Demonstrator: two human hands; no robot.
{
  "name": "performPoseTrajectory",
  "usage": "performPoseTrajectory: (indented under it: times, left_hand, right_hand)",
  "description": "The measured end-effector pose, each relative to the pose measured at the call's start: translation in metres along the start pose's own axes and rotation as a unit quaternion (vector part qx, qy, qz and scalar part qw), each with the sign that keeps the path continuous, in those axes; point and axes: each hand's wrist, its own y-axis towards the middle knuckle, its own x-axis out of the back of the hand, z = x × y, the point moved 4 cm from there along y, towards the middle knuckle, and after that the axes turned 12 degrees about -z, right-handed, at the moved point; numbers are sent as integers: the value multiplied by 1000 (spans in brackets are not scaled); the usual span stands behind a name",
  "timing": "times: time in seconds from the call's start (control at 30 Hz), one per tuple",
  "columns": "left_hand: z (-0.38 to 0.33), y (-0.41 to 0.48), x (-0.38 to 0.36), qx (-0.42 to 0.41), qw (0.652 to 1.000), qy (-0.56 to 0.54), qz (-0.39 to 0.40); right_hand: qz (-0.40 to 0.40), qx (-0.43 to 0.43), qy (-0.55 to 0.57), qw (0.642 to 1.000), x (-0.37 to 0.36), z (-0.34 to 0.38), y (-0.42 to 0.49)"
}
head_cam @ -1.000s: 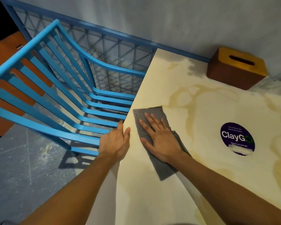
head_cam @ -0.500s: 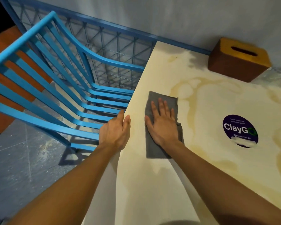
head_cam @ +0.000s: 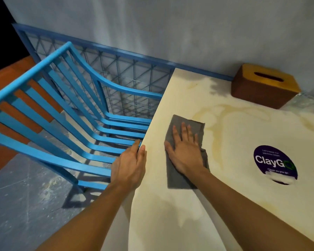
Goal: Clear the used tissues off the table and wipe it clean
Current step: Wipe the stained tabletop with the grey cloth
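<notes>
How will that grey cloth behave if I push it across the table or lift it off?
Probably floppy: the grey cloth lies flat with a bunched fold beside the right hand, so it should drape if lifted. Likely light: its edges hug the table. Pushed, it may wrinkle unless the flat palm presses it.

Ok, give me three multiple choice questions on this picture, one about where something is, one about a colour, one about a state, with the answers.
1. Where is the tissue box?
A) in the middle of the table
B) at the far edge of the table, against the wall
C) at the table's near edge

2. What colour is the cloth?
A) grey
B) red
C) white

3. How does the right hand lie?
A) clenched in a fist
B) flat on the cloth, fingers straight
C) pinching a lifted corner of the cloth

Answers: 1 B, the box sits by the wall; 2 A, grey shows around the hand; 3 B, the palm presses the cloth down.
</notes>
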Motion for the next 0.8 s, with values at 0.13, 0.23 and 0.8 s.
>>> performPoseTrajectory:
  times: [0.13,0.23,0.8]
  left_hand:
    - [-4,4,-1,-43,999,1,14]
    - [-7,15,-1,-64,998,9,20]
    - [-32,50,-16,-189,976,108,2]
  right_hand:
    - [30,219,45,974,6,-1,-7]
    - [23,242,50,969,8,-14,5]
    - [0,153,28,988,8,-46,19]
